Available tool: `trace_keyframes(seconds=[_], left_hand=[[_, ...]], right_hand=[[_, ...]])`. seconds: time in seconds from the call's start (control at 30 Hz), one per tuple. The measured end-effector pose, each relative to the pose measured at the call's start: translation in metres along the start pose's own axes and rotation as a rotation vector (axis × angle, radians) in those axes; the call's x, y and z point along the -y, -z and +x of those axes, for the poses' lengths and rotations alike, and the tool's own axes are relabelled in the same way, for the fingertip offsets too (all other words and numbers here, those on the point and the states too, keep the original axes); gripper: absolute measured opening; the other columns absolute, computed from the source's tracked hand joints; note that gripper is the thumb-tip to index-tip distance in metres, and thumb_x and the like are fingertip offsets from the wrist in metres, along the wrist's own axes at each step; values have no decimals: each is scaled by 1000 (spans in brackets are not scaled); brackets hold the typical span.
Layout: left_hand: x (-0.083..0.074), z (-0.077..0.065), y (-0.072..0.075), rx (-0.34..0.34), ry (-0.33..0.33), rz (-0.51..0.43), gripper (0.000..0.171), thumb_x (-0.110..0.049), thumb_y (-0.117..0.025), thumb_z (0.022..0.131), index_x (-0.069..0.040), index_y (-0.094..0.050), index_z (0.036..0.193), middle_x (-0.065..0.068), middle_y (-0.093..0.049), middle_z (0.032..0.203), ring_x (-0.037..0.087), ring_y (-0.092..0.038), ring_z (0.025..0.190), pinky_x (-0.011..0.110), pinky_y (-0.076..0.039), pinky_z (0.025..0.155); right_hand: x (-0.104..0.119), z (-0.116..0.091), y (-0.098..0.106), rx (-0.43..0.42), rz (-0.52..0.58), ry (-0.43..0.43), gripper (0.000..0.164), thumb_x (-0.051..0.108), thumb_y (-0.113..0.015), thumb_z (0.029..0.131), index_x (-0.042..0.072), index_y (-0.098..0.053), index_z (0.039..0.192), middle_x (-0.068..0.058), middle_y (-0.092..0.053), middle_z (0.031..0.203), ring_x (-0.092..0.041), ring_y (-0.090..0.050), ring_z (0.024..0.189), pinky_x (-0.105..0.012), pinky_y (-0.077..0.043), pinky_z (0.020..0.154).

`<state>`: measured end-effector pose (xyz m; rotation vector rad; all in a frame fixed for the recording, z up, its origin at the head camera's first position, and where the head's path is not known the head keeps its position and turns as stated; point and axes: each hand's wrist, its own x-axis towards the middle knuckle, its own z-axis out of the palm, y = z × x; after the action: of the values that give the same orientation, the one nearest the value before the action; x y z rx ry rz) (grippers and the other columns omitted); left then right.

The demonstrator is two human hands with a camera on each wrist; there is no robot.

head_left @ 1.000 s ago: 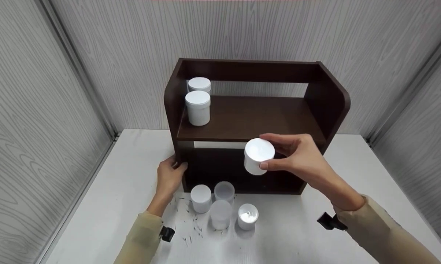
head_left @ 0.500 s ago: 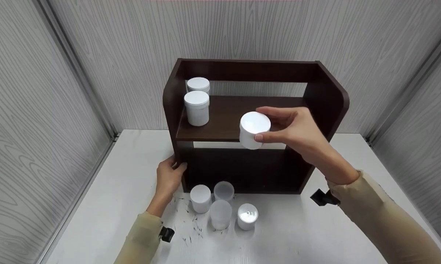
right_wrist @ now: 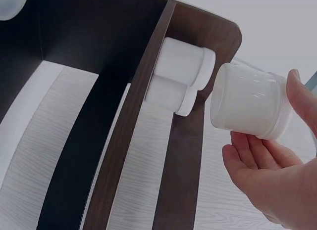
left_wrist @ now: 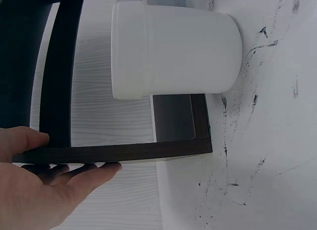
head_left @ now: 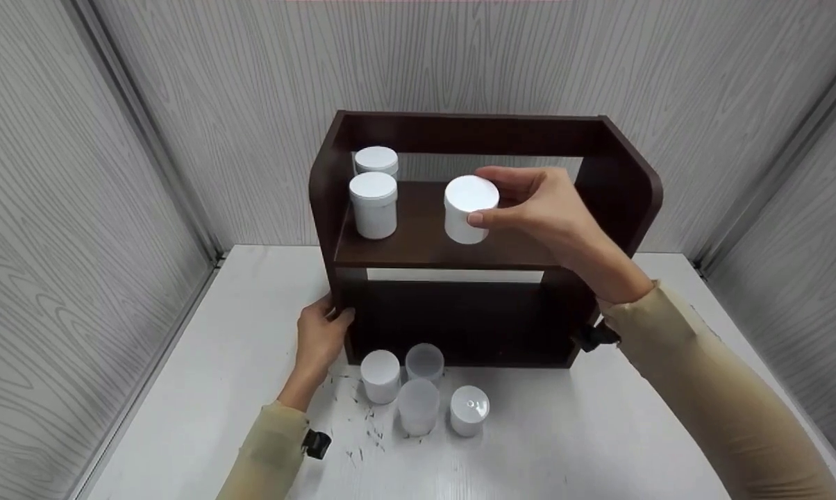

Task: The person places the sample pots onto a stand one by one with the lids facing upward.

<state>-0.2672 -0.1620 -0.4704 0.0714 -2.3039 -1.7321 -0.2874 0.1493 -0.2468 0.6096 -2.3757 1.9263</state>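
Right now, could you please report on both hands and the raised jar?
Right hand grips the white jar near the upper shelf. Left hand grips the rack at its left side. Possible obstacle: two jars at the shelf's left end.

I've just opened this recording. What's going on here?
A person's right hand holds a white jar in the air by the upper shelf of a dark rack, not yet set down. The left hand holds the rack's left side. Two lidded jars stand at that shelf's left end, one behind the other. Four more containers stand on the table in front.
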Motion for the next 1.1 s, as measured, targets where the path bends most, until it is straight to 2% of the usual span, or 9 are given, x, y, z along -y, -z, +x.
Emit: trace_keyframes(seconds=[0.4,0.6,0.83,1.1], left_hand=[[-1,-3,0,0,-16,-6,45,-9,-63,102,11,-58,142,28,-60,142,42,-61,130,46,-55,103],[-3,-3,0,-3,-5,-5,48,-9,-63,102,13,-54,144,29,-59,143,42,-60,131,46,-55,104],[-3,-3,-3,-9,11,-4,48,-9,-64,101,12,-56,143,29,-60,142,42,-60,131,46,-54,105],[-3,-4,-2,6,14,-16,51,-8,-63,101,13,-51,146,31,-57,144,44,-58,133,46,-54,104]], right_hand=[[-6,41,-7,-12,11,-9,56,1,-94,76,0,-74,128,-13,-77,115,-22,-72,102,-28,-60,87],[-10,60,-13,-12,-57,-39,62,5,-94,77,-2,-70,134,-13,-74,124,-19,-69,106,-29,-57,93],[-18,78,-16,-9,-87,-74,61,6,-94,78,-3,-70,133,-14,-73,127,-18,-68,108,-30,-54,99],[-23,94,-20,26,-157,-93,64,13,-95,80,-2,-68,136,-13,-69,136,-20,-62,126,-30,-50,106]])
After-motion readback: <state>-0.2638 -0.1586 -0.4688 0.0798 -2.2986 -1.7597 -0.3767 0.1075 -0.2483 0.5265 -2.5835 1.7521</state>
